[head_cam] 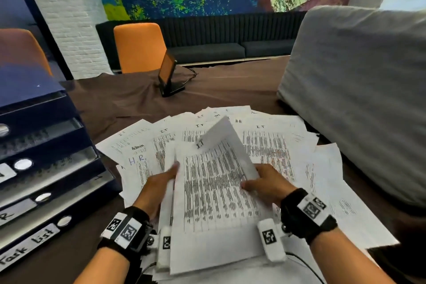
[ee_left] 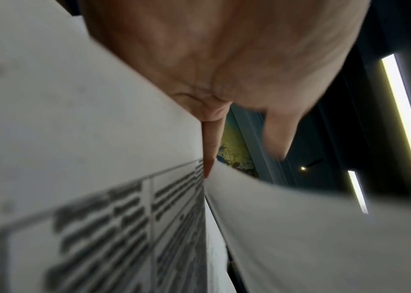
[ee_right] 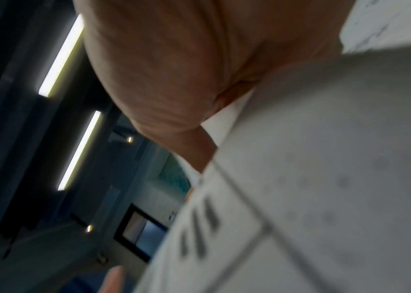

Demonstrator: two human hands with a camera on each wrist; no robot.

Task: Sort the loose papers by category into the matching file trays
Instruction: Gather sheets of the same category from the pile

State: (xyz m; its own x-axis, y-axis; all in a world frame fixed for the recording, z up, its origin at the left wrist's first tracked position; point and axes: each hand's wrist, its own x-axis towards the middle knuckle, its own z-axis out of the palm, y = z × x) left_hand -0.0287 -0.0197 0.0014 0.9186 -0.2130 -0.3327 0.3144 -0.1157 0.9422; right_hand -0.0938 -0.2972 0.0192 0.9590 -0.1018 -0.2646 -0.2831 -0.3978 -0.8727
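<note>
Both hands' fingers (head_cam: pixel 250 184) pinch printed sheets (head_cam: pixel 214 191) (top curling).

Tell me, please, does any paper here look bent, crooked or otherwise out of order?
Yes. The sheet held by both hands, left hand and right hand, has its top right corner folded over. The loose papers behind it lie fanned and overlapping at different angles on the table, not stacked.

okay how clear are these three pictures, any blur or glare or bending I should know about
Head view: mostly sharp, the held stack of papers readable, wide-angle bending at the edges, bright glare on the tray knobs. Left wrist view: the left hand and print are close and soft, ceiling light strips blown out. Right wrist view: motion-blurred throughout, the right hand and paper smeared, dark background.
</note>
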